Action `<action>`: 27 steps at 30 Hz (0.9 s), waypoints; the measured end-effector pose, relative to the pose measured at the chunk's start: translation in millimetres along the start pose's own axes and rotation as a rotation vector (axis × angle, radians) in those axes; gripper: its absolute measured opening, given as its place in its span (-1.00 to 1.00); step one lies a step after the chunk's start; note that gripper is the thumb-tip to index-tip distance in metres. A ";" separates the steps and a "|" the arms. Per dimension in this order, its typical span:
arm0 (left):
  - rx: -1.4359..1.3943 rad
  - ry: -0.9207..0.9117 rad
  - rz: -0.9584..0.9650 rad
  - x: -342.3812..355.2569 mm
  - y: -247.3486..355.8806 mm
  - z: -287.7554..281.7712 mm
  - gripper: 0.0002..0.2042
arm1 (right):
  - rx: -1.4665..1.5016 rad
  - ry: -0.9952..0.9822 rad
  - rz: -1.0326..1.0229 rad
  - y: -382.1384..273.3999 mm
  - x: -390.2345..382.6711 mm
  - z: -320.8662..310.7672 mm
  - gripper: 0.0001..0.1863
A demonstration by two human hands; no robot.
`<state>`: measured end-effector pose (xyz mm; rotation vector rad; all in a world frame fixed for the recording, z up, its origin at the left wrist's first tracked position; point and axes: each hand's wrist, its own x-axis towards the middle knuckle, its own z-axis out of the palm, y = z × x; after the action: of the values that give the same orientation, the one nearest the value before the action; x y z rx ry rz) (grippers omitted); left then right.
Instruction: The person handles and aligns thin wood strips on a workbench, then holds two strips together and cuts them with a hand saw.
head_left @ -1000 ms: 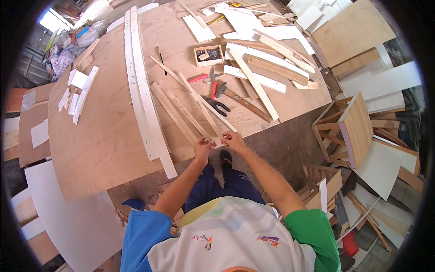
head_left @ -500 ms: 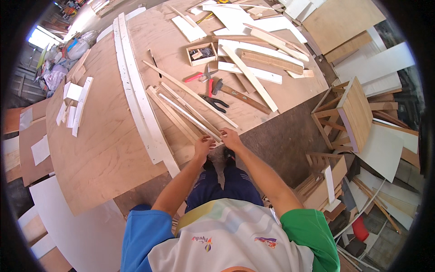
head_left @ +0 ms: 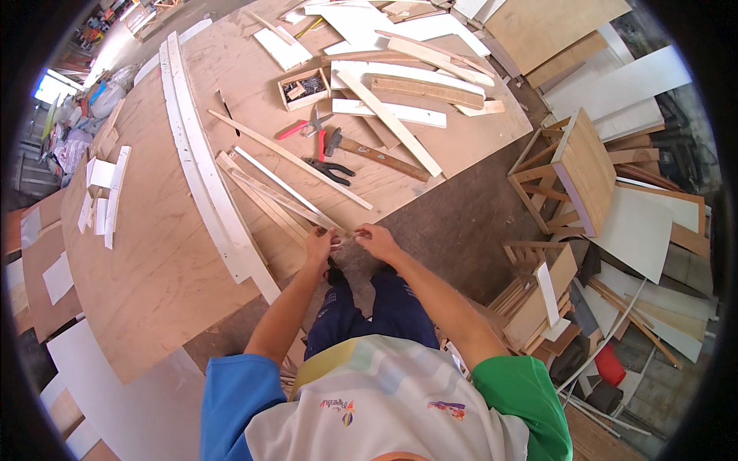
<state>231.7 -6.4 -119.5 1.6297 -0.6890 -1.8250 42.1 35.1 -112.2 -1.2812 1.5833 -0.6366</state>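
At the table's near edge, the curled fingers of my left hand (head_left: pixel 321 244) grip the near end of a thin wooden strip (head_left: pixel 280 201). My right hand (head_left: pixel 377 241) is just right of that end, fingers loosely bent and holding nothing I can see. The held strip crosses a white-faced strip (head_left: pixel 278 180) near my left hand. Wider bare wood strips (head_left: pixel 265 206) lie to its left. A longer wooden strip (head_left: pixel 292 160) slants across the board on the right, beside black-handled pliers (head_left: pixel 329 170).
A hammer (head_left: pixel 377 157), red-handled pincers (head_left: pixel 316 131) and a box of fasteners (head_left: pixel 304 90) lie beyond my hands. Long white boards (head_left: pixel 204 169) run along the left side of the plywood table (head_left: pixel 146 284). A wooden stool-like frame (head_left: pixel 573 173) stands on the right.
The thin strip has shifted leftward across the white-faced one, with my left hand at its near end. My right hand has come away from the strips. The whole view has also shifted.
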 end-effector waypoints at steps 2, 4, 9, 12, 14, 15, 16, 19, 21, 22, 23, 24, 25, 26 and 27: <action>-0.001 0.033 0.031 4.5 -6.1 1.4 -0.73 | 0.083 -0.020 0.109 26.9 -6.8 -21.2 -0.70; -0.012 0.117 0.075 4.2 -12.6 -0.3 -0.66 | 0.109 -0.040 0.200 19.0 -18.9 -52.5 -0.72; 0.340 0.518 0.229 -20.7 0.9 45.3 -0.47 | 0.177 0.003 0.254 59.5 -32.1 -136.7 -0.74; 0.537 0.873 0.282 -32.2 2.5 76.3 -0.49 | 0.124 -0.011 0.202 77.4 -28.4 -181.6 -0.73; 0.453 0.781 0.439 -26.4 2.9 98.2 -0.49 | 0.098 0.004 0.191 89.5 -21.8 -207.2 -0.70; 0.417 0.737 0.505 -27.8 -1.0 101.8 -0.49 | 0.029 0.002 0.161 89.7 -18.5 -215.1 -0.69; 0.428 0.675 0.453 -27.0 -4.4 109.7 -0.49 | -0.041 -0.001 0.132 84.5 -11.5 -226.4 -0.68; 0.428 0.567 0.380 -3.1 -12.3 143.9 -0.48 | -0.174 0.038 0.014 76.7 12.5 -235.7 -0.61; 0.411 0.602 0.421 21.3 -22.2 161.2 -0.48 | -0.244 0.062 -0.083 65.1 38.1 -231.0 -0.53; 0.421 0.623 0.415 22.9 -14.1 173.0 -0.48 | -0.283 0.069 -0.121 58.1 50.3 -229.0 -0.49; 0.432 0.643 0.409 24.5 -5.1 183.9 -0.47 | -0.320 0.077 -0.160 50.3 61.9 -225.5 -0.44; 0.444 0.660 0.404 25.8 3.8 192.6 -0.46 | -0.358 0.080 -0.146 43.5 72.9 -221.1 -0.39; 0.435 0.682 0.371 30.4 10.2 196.8 -0.46 | -0.399 0.085 -0.136 34.8 85.4 -216.1 -0.34; 0.426 0.703 0.338 35.2 17.1 199.5 -0.47 | -0.439 0.092 -0.125 25.9 96.1 -209.3 -0.28; 0.412 0.721 0.301 41.7 19.7 203.3 -0.47 | -0.504 0.074 -0.076 21.1 105.0 -203.9 -0.25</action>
<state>28.3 -51.5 -110.5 2.1241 -0.9316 -0.8139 -148.9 -90.8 -86.1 -1.7069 1.8335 -0.3394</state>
